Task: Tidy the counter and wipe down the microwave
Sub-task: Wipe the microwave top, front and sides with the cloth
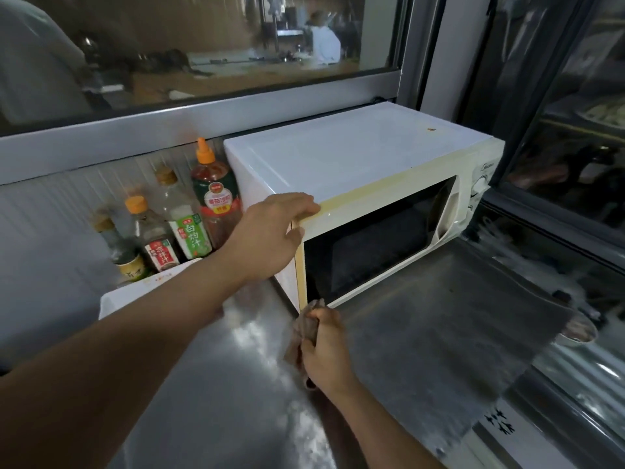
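The wiping of the microwave (355, 164) appears to be under way, at its lower front left corner. The white microwave stands on a steel worktop (422, 316), towards the back right, with its door closed and its top already looking mostly clean apart from a small brown speck near the back.

The left hand (270, 235) reaches forward across the body and rests on the microwave's top front left corner, fingers curled over the yellowed edge and thumb down the side, steadying the oven. The right hand (324, 346) is lower and nearer, fingers closed around a bunched brownish cloth (304, 326), whose upper end touches the bottom of the door frame at the left corner.

The next move likely calls for drawing the cloth along the door frame or across the door, while the left hand keeps the oven from sliding.

Just left of the microwave, four sauce bottles (189, 228) stand in a row against the back wall.
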